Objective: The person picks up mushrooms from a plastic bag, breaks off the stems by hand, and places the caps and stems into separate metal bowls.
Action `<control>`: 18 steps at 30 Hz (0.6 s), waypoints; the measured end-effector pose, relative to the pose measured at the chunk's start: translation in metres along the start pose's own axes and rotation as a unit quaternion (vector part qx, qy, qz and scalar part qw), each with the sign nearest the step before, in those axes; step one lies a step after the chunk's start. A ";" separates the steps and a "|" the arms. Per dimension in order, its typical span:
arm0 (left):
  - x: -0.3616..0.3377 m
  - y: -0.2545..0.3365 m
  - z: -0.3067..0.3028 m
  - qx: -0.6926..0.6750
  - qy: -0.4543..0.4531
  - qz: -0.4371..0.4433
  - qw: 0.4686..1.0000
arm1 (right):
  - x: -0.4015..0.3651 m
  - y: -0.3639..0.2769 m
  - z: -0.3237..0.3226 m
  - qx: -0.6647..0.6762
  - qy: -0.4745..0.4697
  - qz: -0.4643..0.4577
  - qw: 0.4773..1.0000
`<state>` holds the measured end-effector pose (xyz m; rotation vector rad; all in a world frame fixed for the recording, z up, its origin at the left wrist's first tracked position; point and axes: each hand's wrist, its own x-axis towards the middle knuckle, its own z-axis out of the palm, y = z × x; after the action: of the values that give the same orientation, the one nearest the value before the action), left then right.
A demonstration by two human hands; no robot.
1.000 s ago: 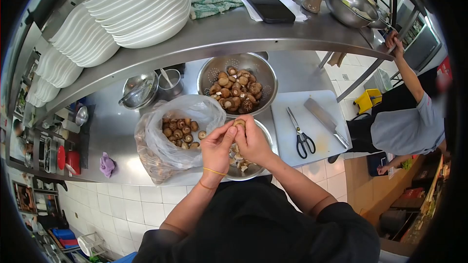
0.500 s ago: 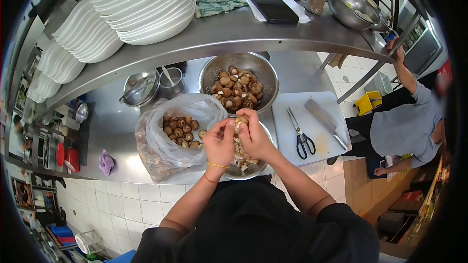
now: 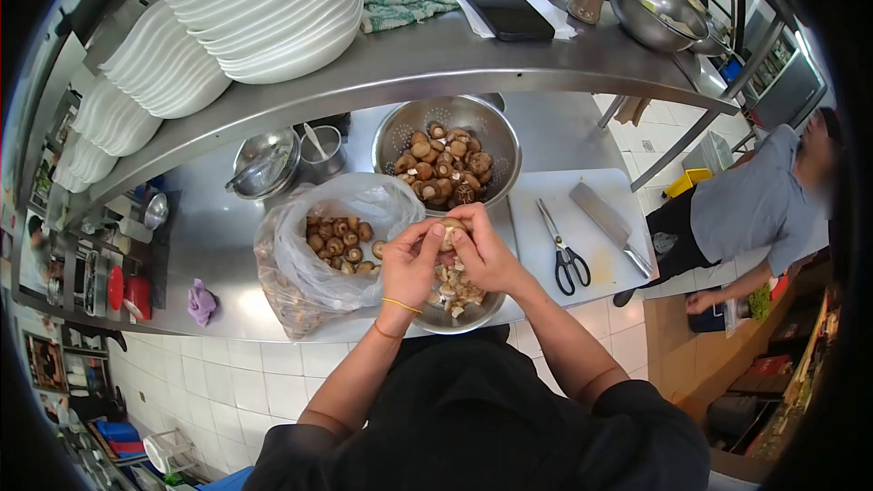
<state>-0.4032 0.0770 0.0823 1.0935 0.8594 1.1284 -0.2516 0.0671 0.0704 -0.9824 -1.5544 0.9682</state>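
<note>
Between them, my left hand (image 3: 411, 264) and my right hand (image 3: 488, 253) hold one brown mushroom (image 3: 449, 235), its pale underside turned toward me. Fingers of both hands are closed around it, thumbs on the pale side. Directly beneath is a metal bowl (image 3: 492, 307) with pale mushroom stems (image 3: 455, 293) in it. To the left, a clear plastic bag (image 3: 291, 245) stands with its mouth spread, showing whole mushrooms (image 3: 338, 238) inside. Beyond my hands, a steel colander (image 3: 388, 134) holds a heap of brown mushroom caps (image 3: 446, 164).
A white cutting board (image 3: 536, 195) on the right carries black-handled scissors (image 3: 562, 250) and a cleaver (image 3: 605, 220). Metal bowls (image 3: 264, 164) and a small pot (image 3: 323, 150) stand back left. A steel shelf (image 3: 436, 68) with stacked white dishes (image 3: 273, 18) overhangs the counter. Another person (image 3: 750, 191) stands at right.
The mushroom has turned so more of its pale underside shows, and both hands remain over the bowl. The other person has shifted, and their raised hand has left the shelf post.
</note>
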 end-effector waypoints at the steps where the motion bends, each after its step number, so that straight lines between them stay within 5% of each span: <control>1: 0.000 0.001 0.004 -0.030 0.019 -0.007 0.999 | -0.001 -0.001 0.000 0.001 0.001 -0.002 1.000; 4: 0.001 0.000 0.006 -0.095 0.057 -0.013 0.994 | -0.005 -0.015 -0.004 -0.100 0.066 0.017 0.993; 6: 0.001 0.001 0.005 -0.133 0.075 -0.013 0.988 | -0.006 -0.027 -0.010 -0.259 0.086 -0.062 0.960; 12: -0.002 -0.009 0.005 -0.124 0.052 -0.033 0.990 | -0.003 -0.028 -0.002 -0.232 0.094 -0.078 0.965; 14: -0.007 -0.016 0.011 0.036 0.021 0.089 0.995 | -0.003 -0.030 -0.001 -0.233 0.097 -0.037 0.967; 18: -0.005 -0.014 0.011 -0.025 0.044 0.082 0.995 | 0.003 -0.034 -0.011 -0.193 0.071 -0.038 0.978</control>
<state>-0.3909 0.0691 0.0718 1.0944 0.8163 1.3356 -0.2454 0.0596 0.1052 -1.2208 -1.6789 0.5377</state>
